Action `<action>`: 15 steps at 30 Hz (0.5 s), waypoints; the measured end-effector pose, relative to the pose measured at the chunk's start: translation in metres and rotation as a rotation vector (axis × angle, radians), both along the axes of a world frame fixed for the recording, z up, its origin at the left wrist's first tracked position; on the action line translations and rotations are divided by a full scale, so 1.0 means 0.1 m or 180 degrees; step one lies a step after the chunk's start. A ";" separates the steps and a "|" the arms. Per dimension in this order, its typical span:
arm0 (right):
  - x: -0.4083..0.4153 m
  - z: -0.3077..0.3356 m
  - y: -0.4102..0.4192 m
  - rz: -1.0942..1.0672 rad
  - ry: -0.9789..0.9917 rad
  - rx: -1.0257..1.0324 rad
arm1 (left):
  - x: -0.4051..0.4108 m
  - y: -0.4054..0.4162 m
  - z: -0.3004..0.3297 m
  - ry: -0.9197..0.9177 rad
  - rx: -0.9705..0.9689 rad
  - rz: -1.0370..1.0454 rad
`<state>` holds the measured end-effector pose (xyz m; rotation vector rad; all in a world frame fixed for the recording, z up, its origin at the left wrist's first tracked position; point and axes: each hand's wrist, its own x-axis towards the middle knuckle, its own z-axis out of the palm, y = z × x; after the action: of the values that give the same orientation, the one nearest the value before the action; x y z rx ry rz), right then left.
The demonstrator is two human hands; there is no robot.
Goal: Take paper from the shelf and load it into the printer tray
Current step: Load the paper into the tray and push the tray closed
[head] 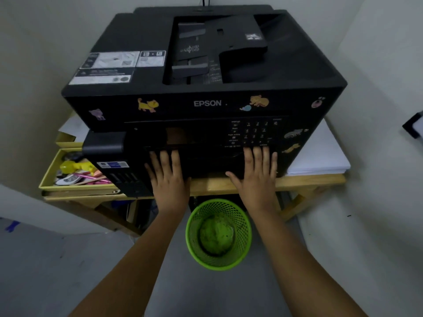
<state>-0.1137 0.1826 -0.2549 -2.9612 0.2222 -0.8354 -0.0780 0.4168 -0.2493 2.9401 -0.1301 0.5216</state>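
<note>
1. A black printer (206,72) is seen on a wooden surface (309,180) set in a corner, with a green mesh bin (218,234) on the floor below and a yellow box of small oddments (49,172) at the left.
2. The left hand (168,177) and the right hand (256,173) are laid flat against the lower front of the printer, where the tray (206,160) appears to sit. The fingers of both are spread and extended; nothing is pinched or held in either grip.
3. A white stack of paper (320,154) is seen lying on the surface just beside the printer's right side, untouched. Whether this counts as the shelf cannot be told; no other shelf is shown.
4. The step in hand is judged to be the pulling open or pushing shut of the tray; which of the two cannot be told, as the tray front is dark and partly hidden by the hands.
5. The paper is expected to be light in a thin sheaf but heavy in a full stack, limp, and apt to slide sheet on sheet. A modest sheaf is best taken by both long edges, thumbs on top and fingers beneath, and kept level so that the edges stay squared.
6. The tray is judged stiff plastic, best held at both front corners and moved evenly, lest it jam askew.
</note>
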 end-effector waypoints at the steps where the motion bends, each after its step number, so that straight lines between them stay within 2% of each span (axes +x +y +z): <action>1: -0.02 0.02 0.00 0.0015 0.0086 -0.0022 | -0.01 0.02 0.01 0.0047 0.0031 -0.0048; 5: -0.06 0.11 0.00 0.0048 0.0451 -0.0139 | -0.04 0.12 0.09 0.0225 0.0132 -0.0185; 15: -0.22 0.36 -0.04 0.0164 0.0884 -0.0203 | -0.21 0.23 0.36 0.0465 0.0216 -0.0433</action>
<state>-0.1360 0.1786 -0.2185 -3.1201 0.1322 -0.4309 -0.0988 0.4402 -0.2131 2.9939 -0.3338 0.2876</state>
